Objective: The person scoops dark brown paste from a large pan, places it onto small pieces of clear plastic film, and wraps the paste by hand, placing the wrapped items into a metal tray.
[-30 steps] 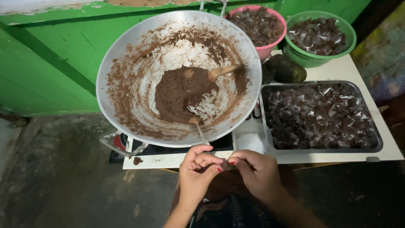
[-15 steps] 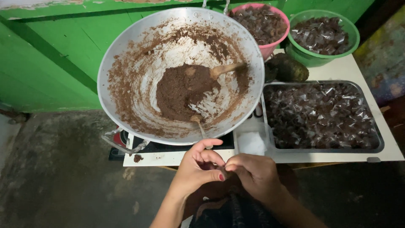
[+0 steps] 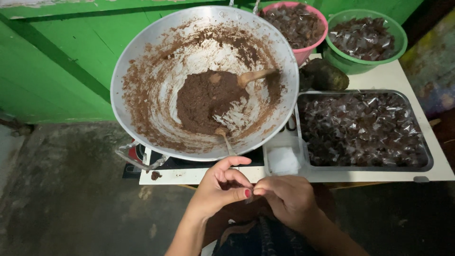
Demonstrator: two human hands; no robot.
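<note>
At about nine o'clock of the scene, the big metal pan (image 3: 142,71) sits tilted against the green wall (image 3: 57,61), smeared brown, with a mound of brown paste (image 3: 206,102) at its middle. A wooden spoon (image 3: 253,76) lies in the paste toward two o'clock, and a second, smaller spoon (image 3: 223,137) rests at the pan's six o'clock rim.

Just below that rim, the left hand (image 3: 220,189) has risen slightly compared with a second ago and closed in against the right hand (image 3: 284,199); fingertips now touch at the centre. Both hands are curled nearly closed, pinching a small wrapped piece (image 3: 250,195) between them; it is mostly hidden, so its shape is hard to tell. The wrapping twist looks to be tightening rather than starting.

At three o'clock, a steel tray (image 3: 422,163) holds many wrapped dark sweets, with a small clear tub (image 3: 283,159) beside it. At one o'clock stand a pink bowl (image 3: 318,42) and a green bowl (image 3: 398,50), similarly filled.
</note>
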